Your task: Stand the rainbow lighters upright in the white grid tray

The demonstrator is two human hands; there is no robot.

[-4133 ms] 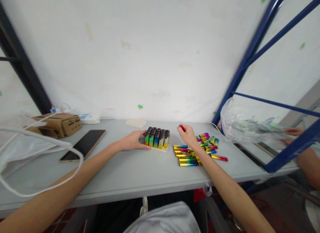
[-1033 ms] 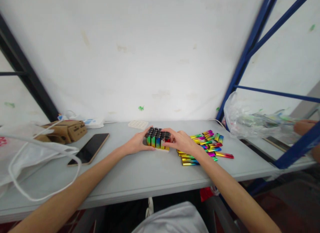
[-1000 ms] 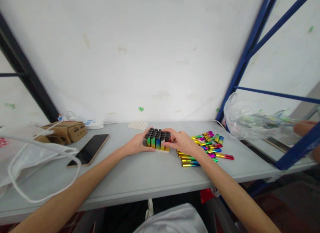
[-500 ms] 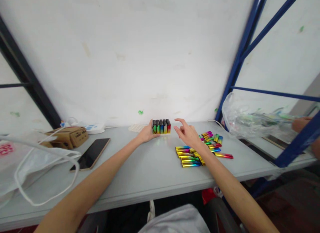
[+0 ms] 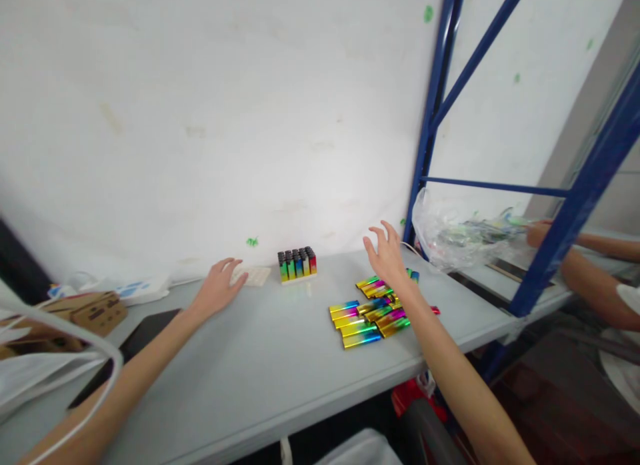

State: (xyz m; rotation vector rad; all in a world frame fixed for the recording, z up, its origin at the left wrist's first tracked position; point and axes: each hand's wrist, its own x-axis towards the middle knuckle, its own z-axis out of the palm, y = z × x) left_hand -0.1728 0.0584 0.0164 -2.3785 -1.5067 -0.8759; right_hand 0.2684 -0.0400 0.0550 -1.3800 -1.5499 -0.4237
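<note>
At twelve o'clock on the grey desk: block of upright lighters, packed in rows on a pale base, close to the white wall.

Left hand: toward ten or eleven, fingers parted, thumb and fingertips at the near end of a pale tray; whether gripping, touching or just above, cannot tell.

Pale tray: at two to three o'clock from the left hand, long axis apparently sideways, pointing toward the block — far nearer to the left hand than to the right.

Right hand: raised between one and two, fingers fanned and slightly bent, nothing seen in its grasp.

Loose lighters: spread at three o'clock, below the right hand and well apart from the left; long axes mostly slanting from eight or nine to two or three.

Lighter shells: slim, flattened, mirror-glossy — gold running into green, blue, magenta or red; black tops on the upright ones.

Tray surface: off-white, thin and flat, with a faint grid.

Cardboard box: nine o'clock, brown, dull, square-edged.

Plastic bag: two o'clock, beyond the right hand, clear and crinkled.
</note>
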